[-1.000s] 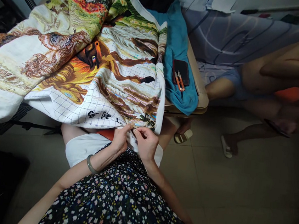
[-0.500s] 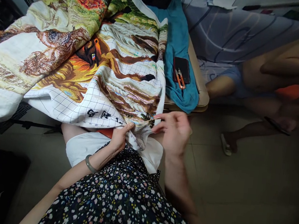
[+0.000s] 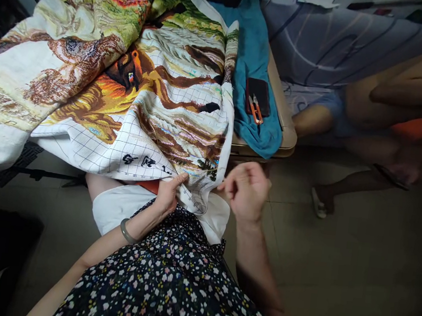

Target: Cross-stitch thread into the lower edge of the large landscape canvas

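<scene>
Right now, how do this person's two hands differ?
The left hand grips the near edge of the embroidered cloth, thumb on top; the right hand is raised beside the cloth's right edge, fingers curled. It is too blurred to tell whether it holds anything.
The left hand has a greyish bangle at its wrist; the right hand shows none.
The right hand looks larger in the picture than the left hand.
Both are bare.

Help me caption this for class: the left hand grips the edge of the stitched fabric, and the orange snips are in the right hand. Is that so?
Not quite: the head view shows the orange snips lying on a dark flat object and blue cloth, not in the right hand. The left hand does grip the stitched fabric.
</scene>
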Demonstrator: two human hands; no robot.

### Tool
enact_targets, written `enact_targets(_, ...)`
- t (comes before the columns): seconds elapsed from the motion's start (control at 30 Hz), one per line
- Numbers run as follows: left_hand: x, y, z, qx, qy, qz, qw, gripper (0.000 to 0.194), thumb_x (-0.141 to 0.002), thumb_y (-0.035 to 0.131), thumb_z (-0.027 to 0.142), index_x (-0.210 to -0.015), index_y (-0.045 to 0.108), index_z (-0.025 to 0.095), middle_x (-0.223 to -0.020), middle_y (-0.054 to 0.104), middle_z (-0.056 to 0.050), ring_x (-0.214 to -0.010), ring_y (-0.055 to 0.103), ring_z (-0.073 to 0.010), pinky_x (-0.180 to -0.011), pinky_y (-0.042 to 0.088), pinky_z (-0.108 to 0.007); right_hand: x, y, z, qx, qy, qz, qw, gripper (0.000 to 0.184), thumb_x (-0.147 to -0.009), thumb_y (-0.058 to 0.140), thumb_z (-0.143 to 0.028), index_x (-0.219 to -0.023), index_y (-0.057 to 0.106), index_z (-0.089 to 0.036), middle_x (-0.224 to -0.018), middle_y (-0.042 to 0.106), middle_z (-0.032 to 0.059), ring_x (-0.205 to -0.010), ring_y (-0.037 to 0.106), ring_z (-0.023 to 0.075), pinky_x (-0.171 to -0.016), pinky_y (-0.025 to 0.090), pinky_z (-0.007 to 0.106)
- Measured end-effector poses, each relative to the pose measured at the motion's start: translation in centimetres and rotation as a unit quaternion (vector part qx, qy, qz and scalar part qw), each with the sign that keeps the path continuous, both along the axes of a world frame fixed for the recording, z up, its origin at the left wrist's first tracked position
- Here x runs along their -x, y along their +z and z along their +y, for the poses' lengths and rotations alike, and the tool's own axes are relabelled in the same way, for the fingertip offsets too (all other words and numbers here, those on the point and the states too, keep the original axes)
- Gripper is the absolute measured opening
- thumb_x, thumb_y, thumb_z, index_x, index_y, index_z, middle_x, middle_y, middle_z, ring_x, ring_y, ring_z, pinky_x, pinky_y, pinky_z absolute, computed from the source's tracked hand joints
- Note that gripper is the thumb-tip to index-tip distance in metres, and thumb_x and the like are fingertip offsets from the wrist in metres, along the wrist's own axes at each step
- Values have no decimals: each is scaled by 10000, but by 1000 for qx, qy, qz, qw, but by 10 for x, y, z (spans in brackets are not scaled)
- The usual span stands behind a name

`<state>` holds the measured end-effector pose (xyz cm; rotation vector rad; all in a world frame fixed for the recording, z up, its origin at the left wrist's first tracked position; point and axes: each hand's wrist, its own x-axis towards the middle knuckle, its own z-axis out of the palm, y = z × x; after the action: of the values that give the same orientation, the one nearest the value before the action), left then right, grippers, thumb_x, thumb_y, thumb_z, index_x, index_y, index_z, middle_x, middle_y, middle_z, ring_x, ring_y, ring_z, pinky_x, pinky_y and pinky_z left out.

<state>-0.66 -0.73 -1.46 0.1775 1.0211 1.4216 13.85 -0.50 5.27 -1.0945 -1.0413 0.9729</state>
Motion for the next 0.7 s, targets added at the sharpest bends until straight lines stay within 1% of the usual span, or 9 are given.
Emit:
enact_targets(0.03,0,0,0,-4,0,-1,1000,563,-463,901,226,-981,685,176,-856,734,-23,-991,666,-237,-971,445,-382,7,-7,-5,52,45,-36,997,147,-887,606,-333,-814,569,-211,-459,502,-94,-342,412,69,-365,386,172)
enact_targets(0.07,0,0,0,-7,-2,-3,1000,551,-470,897,221,-977,685,175,-830,729,-18,-973,668,-234,-963,448,-379,12,-14,-10,85,76,-78,990,118,-886,594,-317,-857,605,-203,-490,523,-80,-363,436,72,-357,365,170)
enact_targets(0.1,0,1,0,-8,-4,-4,1000,541,-476,893,217,-973,685,174,-803,722,-12,-956,670,-231,-954,451,-378,17,-20,-14,103,94,-125,982,118,-883,582,-296,-898,639,-194,-523,548,-64,-392,464,77,-372,372,176)
enact_targets(0.17,0,2,-1,-8,-7,-6,1000,530,-480,888,206,-969,686,176,-777,715,-6,-921,674,-229,-936,458,-379,23,-29,-19,103,93,-209,968,172,-873,560,-256,-952,691,-177,-572,592,-36,-449,517,90,-437,425,199)
enact_targets(0.23,1,2,-1,-9,-7,-10,1000,525,-480,884,197,-966,688,177,-796,720,-10,-888,677,-226,-919,466,-383,27,-33,-20,87,73,-263,958,207,-863,551,-235,-952,725,-166,-593,629,-12,-495,562,110,-499,460,222)
enact_targets(0.33,1,3,-1,-9,-10,-10,1000,509,-483,879,197,-956,692,171,-805,724,-18,-856,678,-222,-903,472,-387,28,-34,-19,78,68,-293,950,231,-857,547,-233,-943,749,-162,-618,669,11,-520,593,128,-545,484,244)
enact_targets(0.47,1,4,-1,-3,-18,-9,1000,477,-476,877,205,-914,694,159,-768,719,-19,-818,674,-211,-890,474,-381,28,-32,-18,70,71,-314,944,249,-859,538,-237,-944,761,-167,-666,712,30,-538,616,141,-561,497,255)
enact_targets(0.6,1,6,-1,13,-19,-6,1000,413,-458,884,219,-815,686,156,-731,704,-13,-796,671,-208,-874,473,-377,29,-29,-17,55,60,-343,936,264,-858,523,-230,-929,769,-169,-719,741,53,-592,659,165,-586,512,264)
enact_targets(0.7,1,6,-1,20,-23,-5,1000,371,-447,889,234,-738,672,156,-698,693,-13,-811,672,-214,-881,468,-377,31,-26,-17,42,52,-380,922,261,-854,521,-220,-905,773,-172,-748,756,68,-591,667,174,-601,512,274)
